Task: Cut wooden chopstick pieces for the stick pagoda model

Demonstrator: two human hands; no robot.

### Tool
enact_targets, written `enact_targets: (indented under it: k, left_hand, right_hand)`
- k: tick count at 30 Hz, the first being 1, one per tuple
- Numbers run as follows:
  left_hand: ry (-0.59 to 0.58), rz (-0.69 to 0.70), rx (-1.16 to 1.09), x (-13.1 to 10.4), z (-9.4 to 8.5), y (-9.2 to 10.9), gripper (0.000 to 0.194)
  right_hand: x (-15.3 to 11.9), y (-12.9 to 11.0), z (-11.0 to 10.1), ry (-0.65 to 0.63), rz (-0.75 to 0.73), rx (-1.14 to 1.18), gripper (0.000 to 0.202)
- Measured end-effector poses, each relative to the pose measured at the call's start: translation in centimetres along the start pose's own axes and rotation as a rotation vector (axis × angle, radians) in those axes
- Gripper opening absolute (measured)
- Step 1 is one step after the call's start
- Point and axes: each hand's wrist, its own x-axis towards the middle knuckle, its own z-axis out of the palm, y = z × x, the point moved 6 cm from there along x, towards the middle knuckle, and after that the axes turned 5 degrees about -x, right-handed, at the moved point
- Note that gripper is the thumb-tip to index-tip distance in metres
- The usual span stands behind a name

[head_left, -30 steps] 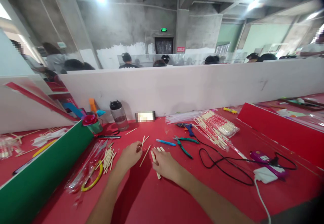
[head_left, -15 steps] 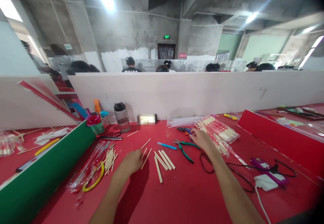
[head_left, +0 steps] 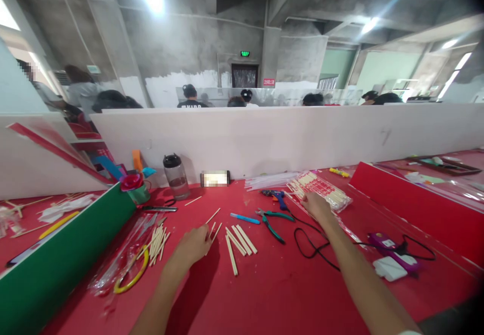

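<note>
My left hand (head_left: 197,243) is low over the red table, its fingers closed around or against thin wooden sticks (head_left: 216,231). My right hand (head_left: 316,207) hovers at the near edge of the plastic-wrapped chopsticks (head_left: 328,189); its fingers are bent together, and what they hold, if anything, is hidden. Several cut sticks (head_left: 242,240) lie between the hands, with a blue pen (head_left: 245,218) behind them. Green-handled pliers (head_left: 273,224) rest left of my right hand, near a blue glue gun (head_left: 280,199). A pile of sticks (head_left: 158,244) lies left of my left hand.
A bottle (head_left: 176,177) and a phone (head_left: 215,178) stand by the white partition (head_left: 242,138). Yellow-handled scissors (head_left: 132,274) lie left. A green board (head_left: 75,244) and a red board (head_left: 416,209) flank the table. A black cable loops near my right forearm.
My right hand has moved right, away from the glue gun, to the wrapped chopsticks. The camera view has shifted slightly. My left hand remains at the thin sticks.
</note>
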Motion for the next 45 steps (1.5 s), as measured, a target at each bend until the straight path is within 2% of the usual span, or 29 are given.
enact_targets:
  k: [6,11,16,21,25,28,31,33,36,40,42,45]
  left_hand:
    - [0.001,0.010,0.035,0.0,0.0,0.1,0.022]
    - [0.002,0.029,0.059,0.2,0.5,-0.2,0.023]
    - [0.007,0.031,0.046,0.0,0.3,0.0,0.024]
    - [-0.005,0.015,0.020,-0.4,-0.1,0.5,0.024]
    - [0.018,0.028,0.017,-0.5,-0.3,0.7,0.026]
    - [0.025,0.027,0.035,-0.6,-0.6,1.0,0.021]
    - [0.051,0.025,0.043,-0.8,-1.2,1.4,0.015]
    - [0.092,0.030,0.027,-0.8,-1.7,1.7,0.013]
    - [0.149,0.048,0.004,-0.8,-2.1,1.9,0.014]
    - [0.179,0.079,-0.012,-0.7,-2.1,2.3,0.014]
    - [0.189,0.083,-0.024,-0.6,-2.2,2.4,0.014]
    - [0.195,0.091,-0.058,-0.6,-2.2,2.6,0.014]
  right_hand:
    - [0.0,-1.8,0.2,0.002,-0.068,-0.092,0.026]
    - [0.2,-2.3,0.9,-0.120,-0.063,-0.147,0.031]
    - [0.4,-2.7,0.8,-0.238,-0.073,-0.202,0.030]
    - [-0.3,-2.0,-0.7,-0.279,-0.108,-0.206,0.028]
    - [-1.5,-1.0,-3.1,-0.252,-0.156,-0.204,0.040]
    - [-2.9,-1.5,-4.9,-0.244,-0.191,-0.165,0.045]
    - [-5.0,-4.9,-6.9,-0.069,-0.311,0.093,0.042]
    - [-6.7,-8.2,-7.6,0.004,-0.416,0.400,0.033]
    - [-8.8,-13.1,-7.1,-0.045,-0.480,0.899,0.038]
    - [-10.9,-18.2,-6.6,-0.170,-0.557,1.410,0.027]
    - [-11.4,-19.4,-6.9,-0.224,-0.532,1.639,0.027]
    - [-11.8,-19.9,-7.9,-0.153,-0.540,1.754,0.035]
